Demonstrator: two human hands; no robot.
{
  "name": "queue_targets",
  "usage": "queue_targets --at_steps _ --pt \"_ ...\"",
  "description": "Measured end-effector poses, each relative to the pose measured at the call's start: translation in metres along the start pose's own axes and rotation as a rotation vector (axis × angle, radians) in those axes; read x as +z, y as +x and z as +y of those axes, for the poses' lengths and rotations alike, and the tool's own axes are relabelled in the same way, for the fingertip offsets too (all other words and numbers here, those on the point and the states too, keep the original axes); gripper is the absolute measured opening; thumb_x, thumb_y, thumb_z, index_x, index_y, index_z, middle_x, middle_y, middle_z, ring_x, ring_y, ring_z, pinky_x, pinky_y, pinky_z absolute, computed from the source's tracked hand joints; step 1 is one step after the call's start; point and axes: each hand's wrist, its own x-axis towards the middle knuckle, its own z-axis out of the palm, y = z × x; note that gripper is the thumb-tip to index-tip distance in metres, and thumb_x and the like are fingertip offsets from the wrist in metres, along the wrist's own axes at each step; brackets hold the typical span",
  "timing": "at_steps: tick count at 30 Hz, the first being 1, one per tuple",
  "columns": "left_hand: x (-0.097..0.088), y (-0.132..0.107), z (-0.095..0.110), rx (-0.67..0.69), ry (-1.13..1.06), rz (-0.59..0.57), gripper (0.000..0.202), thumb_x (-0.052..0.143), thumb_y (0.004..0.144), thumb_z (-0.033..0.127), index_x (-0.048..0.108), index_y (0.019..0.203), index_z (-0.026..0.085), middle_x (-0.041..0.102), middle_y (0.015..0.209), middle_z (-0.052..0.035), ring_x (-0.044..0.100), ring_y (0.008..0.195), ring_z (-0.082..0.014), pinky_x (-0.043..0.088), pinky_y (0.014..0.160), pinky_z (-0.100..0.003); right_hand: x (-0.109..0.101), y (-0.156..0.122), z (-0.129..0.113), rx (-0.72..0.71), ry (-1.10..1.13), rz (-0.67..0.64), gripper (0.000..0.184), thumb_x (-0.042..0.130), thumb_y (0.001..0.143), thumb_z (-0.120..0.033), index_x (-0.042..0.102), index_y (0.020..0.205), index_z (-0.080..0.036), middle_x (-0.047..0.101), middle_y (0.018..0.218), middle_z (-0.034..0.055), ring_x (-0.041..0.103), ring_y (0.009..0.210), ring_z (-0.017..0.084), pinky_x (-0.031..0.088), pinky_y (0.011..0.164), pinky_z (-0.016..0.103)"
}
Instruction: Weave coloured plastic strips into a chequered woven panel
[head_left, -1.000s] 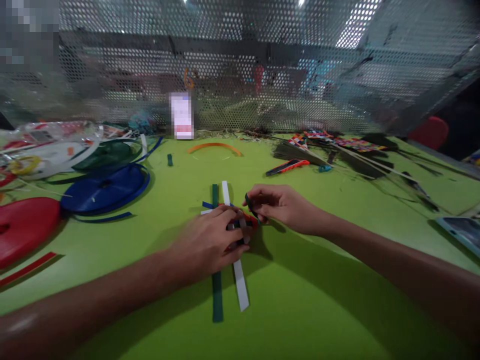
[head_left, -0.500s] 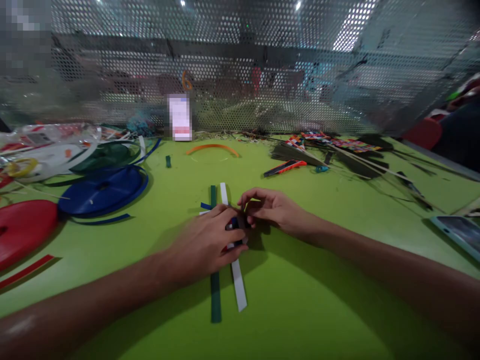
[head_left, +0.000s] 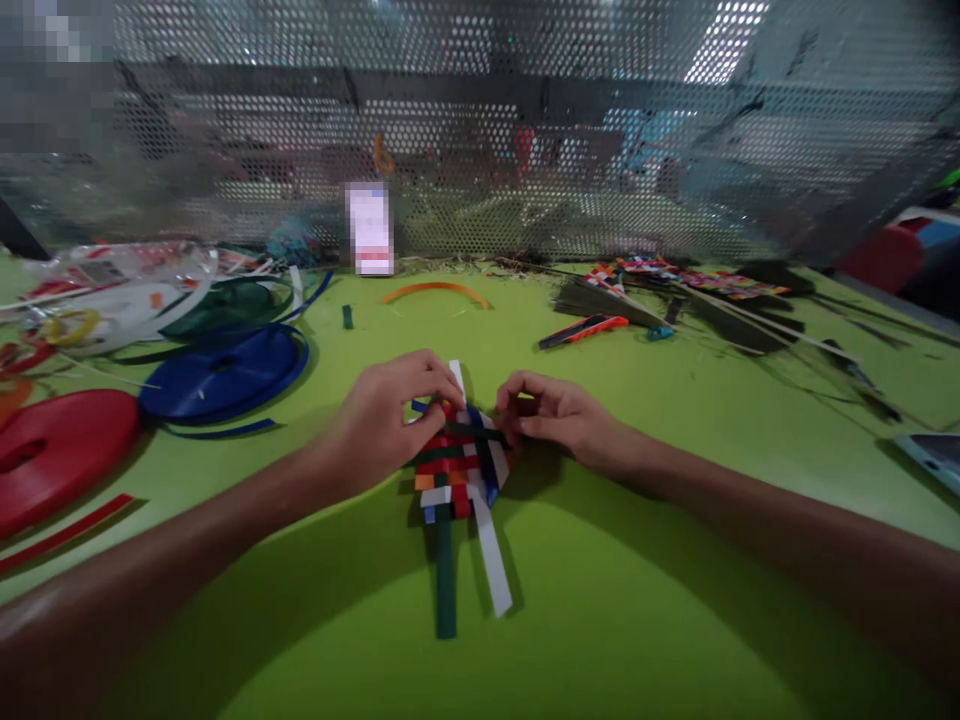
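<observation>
A small woven patch of coloured strips [head_left: 459,462], red, green, white, blue and orange, lies on the green table [head_left: 600,620]. A long dark green strip [head_left: 446,585] and a white strip [head_left: 495,570] stick out of it toward me. My left hand [head_left: 386,420] pinches the far left part of the weave, fingers closed on the strips near the white end. My right hand [head_left: 551,415] pinches a dark green strip at the weave's right edge.
At the left lie a blue ribbon reel [head_left: 221,370], a red reel [head_left: 52,450], a green reel [head_left: 217,305] and a loose red strip [head_left: 64,530]. An orange strip [head_left: 435,290], a red-and-black cutter [head_left: 581,330] and more woven pieces [head_left: 675,275] lie by the perforated metal screen. A phone [head_left: 934,455] sits at the right edge.
My left hand has moved from on top of the weave to its far left side, uncovering the woven patch. My right hand has shifted slightly and now pinches the right edge.
</observation>
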Motion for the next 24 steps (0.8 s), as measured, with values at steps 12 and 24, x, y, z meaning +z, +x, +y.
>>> queue_targets --at_steps 12,24 --pt "-0.037 0.006 -0.021 0.068 0.132 -0.294 0.015 0.059 0.090 0.020 0.074 0.093 0.017 0.074 0.092 -0.0050 0.068 0.085 -0.0163 0.049 0.078 -0.027 -0.005 -0.004 0.001 0.098 0.255 0.215 0.032 0.087 0.060 -0.017 0.064 0.083 -0.018 0.064 0.076 -0.0030 0.057 0.058 0.007 0.045 0.053 0.019" --pt "-0.081 0.011 -0.045 -0.110 0.194 -0.449 0.022 0.058 0.090 0.028 0.076 0.100 0.018 0.076 0.093 -0.0041 0.069 0.082 -0.0150 0.050 0.076 -0.024 -0.009 -0.009 -0.001 0.116 -0.641 0.439 0.044 0.067 0.082 -0.061 0.051 0.069 -0.023 0.052 0.045 -0.0029 0.040 0.037 0.011 0.031 0.039 0.026"
